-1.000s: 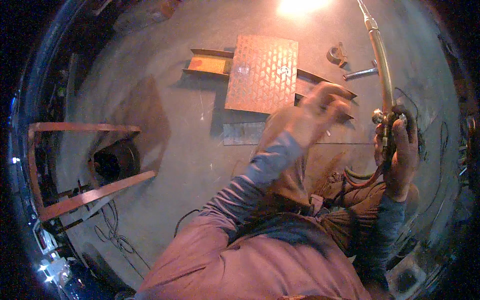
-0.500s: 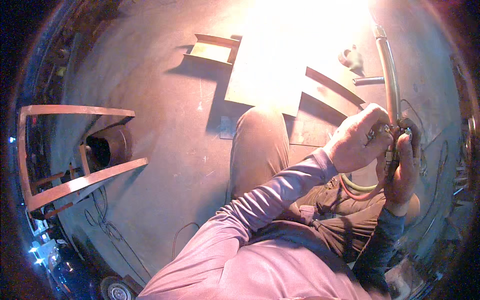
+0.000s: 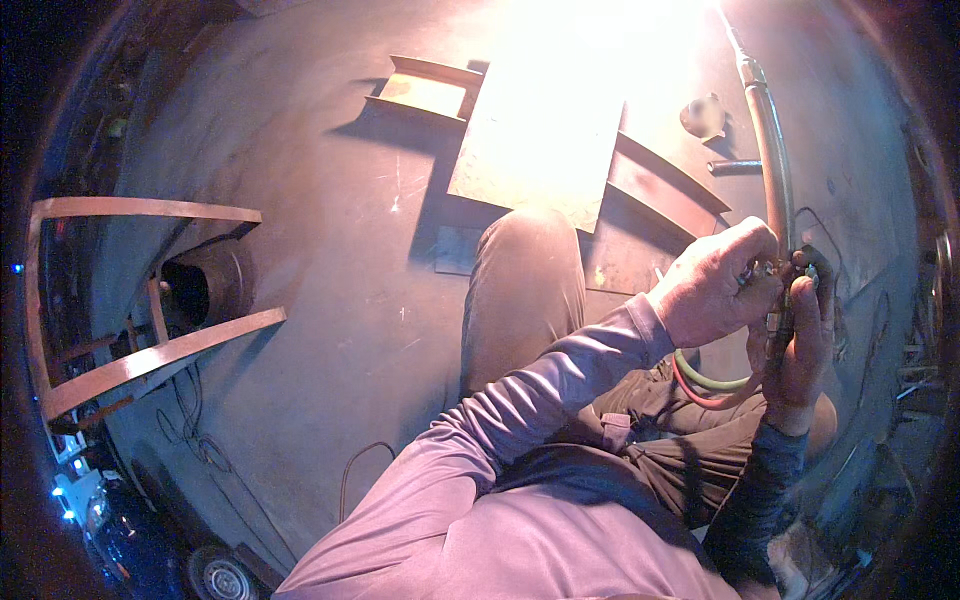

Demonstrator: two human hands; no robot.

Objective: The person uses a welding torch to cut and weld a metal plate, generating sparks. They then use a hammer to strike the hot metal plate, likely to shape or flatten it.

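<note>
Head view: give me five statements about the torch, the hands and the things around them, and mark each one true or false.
1. The right hand grips the torch. True.
2. The left hand hangs well away from the torch. False: its curled fingers are at the torch, beside the right hand.
3. A green hose and a red hose curve below the left hand. True.
4. The metal frame is at the right of the picture. False: it is at the left.
5. The brightly lit plate lies across a beam that shows on both sides of it. True.
</note>
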